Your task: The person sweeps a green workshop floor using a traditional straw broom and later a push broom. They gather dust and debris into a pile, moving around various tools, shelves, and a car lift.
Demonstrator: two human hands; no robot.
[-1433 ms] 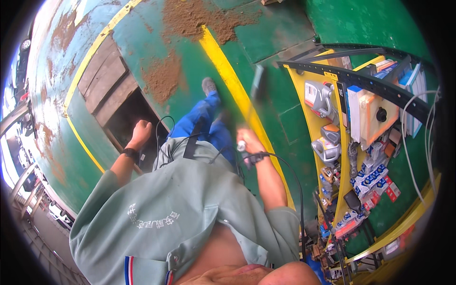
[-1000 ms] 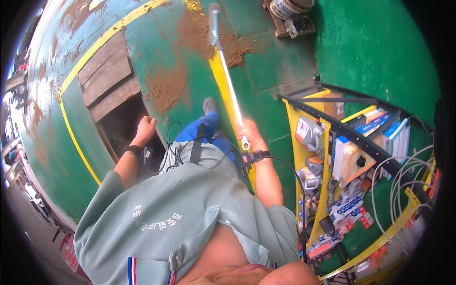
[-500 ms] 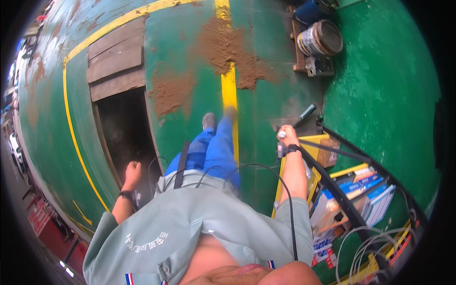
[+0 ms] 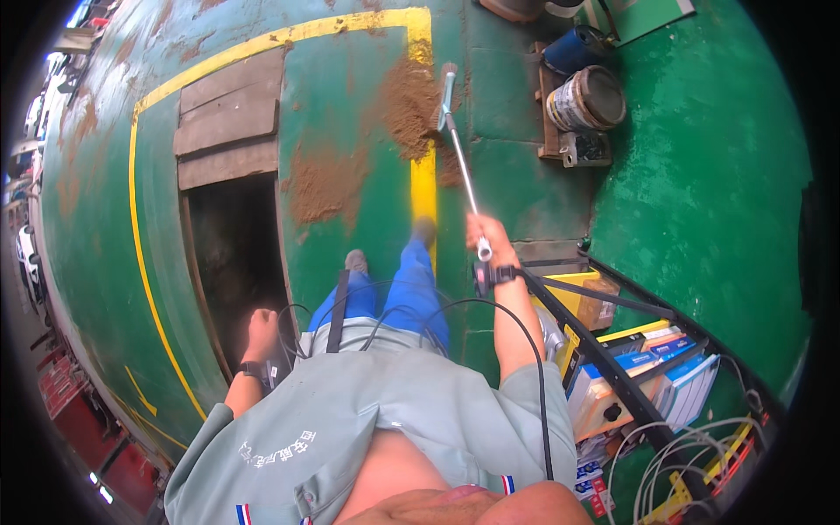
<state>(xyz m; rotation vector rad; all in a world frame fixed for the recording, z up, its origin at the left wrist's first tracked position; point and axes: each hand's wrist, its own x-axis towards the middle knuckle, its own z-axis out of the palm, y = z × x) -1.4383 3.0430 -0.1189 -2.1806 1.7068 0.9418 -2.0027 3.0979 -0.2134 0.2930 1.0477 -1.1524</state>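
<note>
My right hand (image 4: 490, 238) is wrapped round the silver pole of a long-handled floor brush (image 4: 464, 166). The pole stretches forward, and the pale blue-green head with bristles is beside a heap of brown sand (image 4: 408, 114) on the yellow floor line (image 4: 423, 188). At my left side, my left hand (image 4: 262, 332) hangs with curled fingers and nothing visible in it. It is nearest to a dark rectangular floor opening (image 4: 236, 241). A thinner spread of sand (image 4: 325, 185) lies between that opening and the heap.
Wooden boards (image 4: 229, 131) cover the far end of the opening. At the far right are a white bucket (image 4: 586, 96) and a blue drum (image 4: 575, 50). Close on my right stands a black metal rack (image 4: 604, 354) with boxes, books and coiled cables (image 4: 665, 455). A black cable crosses my front.
My right hand has swung forward and inward, away from the rack. The brush now points ahead with its head at the sand, where before it lay low near the rack. My feet have shifted.
</note>
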